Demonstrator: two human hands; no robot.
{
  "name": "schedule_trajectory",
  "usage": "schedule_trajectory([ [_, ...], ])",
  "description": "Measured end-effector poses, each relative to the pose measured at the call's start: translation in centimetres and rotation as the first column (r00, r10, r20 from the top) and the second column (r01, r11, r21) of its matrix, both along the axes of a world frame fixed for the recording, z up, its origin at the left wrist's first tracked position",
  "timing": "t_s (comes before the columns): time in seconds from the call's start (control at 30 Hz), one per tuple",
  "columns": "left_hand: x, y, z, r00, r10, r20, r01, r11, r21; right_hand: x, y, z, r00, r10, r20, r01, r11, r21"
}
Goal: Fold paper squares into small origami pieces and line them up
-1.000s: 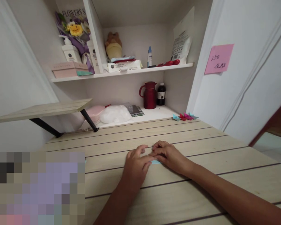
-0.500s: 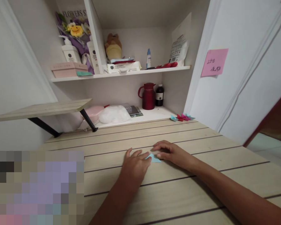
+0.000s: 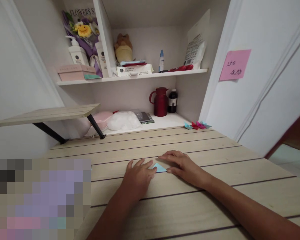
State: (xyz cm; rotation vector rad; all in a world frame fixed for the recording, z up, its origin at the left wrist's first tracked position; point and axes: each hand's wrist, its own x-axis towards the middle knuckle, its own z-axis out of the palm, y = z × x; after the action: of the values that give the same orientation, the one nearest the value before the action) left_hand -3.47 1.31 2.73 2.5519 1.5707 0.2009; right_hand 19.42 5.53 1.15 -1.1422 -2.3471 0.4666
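A small light-blue folded paper triangle (image 3: pixel 160 167) lies flat on the wooden slatted table (image 3: pixel 180 206). My left hand (image 3: pixel 137 176) rests palm down just left of it, fingers stretched out, fingertips touching its left edge. My right hand (image 3: pixel 181 165) sits on its right side, fingers extended over the table, index and thumb framing the paper's upper and right edges. Neither hand lifts the paper.
Several folded paper pieces in blue, red and pink (image 3: pixel 197 125) lie at the table's far right corner. Behind are white shelves with a red kettle (image 3: pixel 160 101), dark bottle (image 3: pixel 172 100), white bag (image 3: pixel 123 120). A raised wooden board (image 3: pixel 47 115) stands left. A pink note (image 3: pixel 234 64) sticks on the wall.
My hands have drawn apart, uncovering the blue paper triangle that they pressed together a second ago. My left hand slid left and its fingers spread flat.
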Motion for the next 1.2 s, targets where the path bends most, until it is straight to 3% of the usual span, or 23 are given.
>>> schedule_trajectory([
  [0.23,0.5,0.1,-1.7,1.000,-0.002,-0.023,0.003,0.999,0.034,-1.5,0.3,-0.2,0.993,-0.117,0.025,0.117,0.993,0.005],
  [0.4,0.4,0.2,-2.0,1.000,-0.006,-0.015,0.006,1.000,0.020,-1.6,0.4,-0.1,0.986,-0.138,-0.098,0.129,0.988,-0.090],
  [0.5,0.5,0.1,-1.9,1.000,-0.005,0.001,0.005,1.000,0.023,-2.1,0.3,-0.1,0.983,-0.181,0.022,0.182,0.983,-0.036],
  [0.6,0.9,0.0,-2.0,0.999,0.016,0.039,-0.019,0.998,0.061,-2.4,0.3,-0.1,0.981,-0.155,0.121,0.157,0.988,-0.009],
  [0.7,1.0,0.2,-2.0,0.993,0.026,0.117,-0.039,0.993,0.111,-2.4,0.3,0.1,0.987,-0.116,0.109,0.121,0.992,-0.039],
  [0.8,0.8,0.6,-2.0,0.968,0.032,0.248,-0.063,0.991,0.118,-2.2,0.3,0.5,0.993,-0.106,0.060,0.110,0.991,-0.075],
  [0.97,0.4,1.5,-2.1,0.867,0.146,0.477,-0.204,0.976,0.072,-1.9,0.0,0.8,0.992,-0.058,-0.115,0.040,0.988,-0.148],
  [1.2,0.8,1.6,-2.3,0.880,0.104,0.463,-0.172,0.979,0.108,-2.7,-0.8,0.7,0.964,0.036,-0.264,-0.088,0.978,-0.187],
])
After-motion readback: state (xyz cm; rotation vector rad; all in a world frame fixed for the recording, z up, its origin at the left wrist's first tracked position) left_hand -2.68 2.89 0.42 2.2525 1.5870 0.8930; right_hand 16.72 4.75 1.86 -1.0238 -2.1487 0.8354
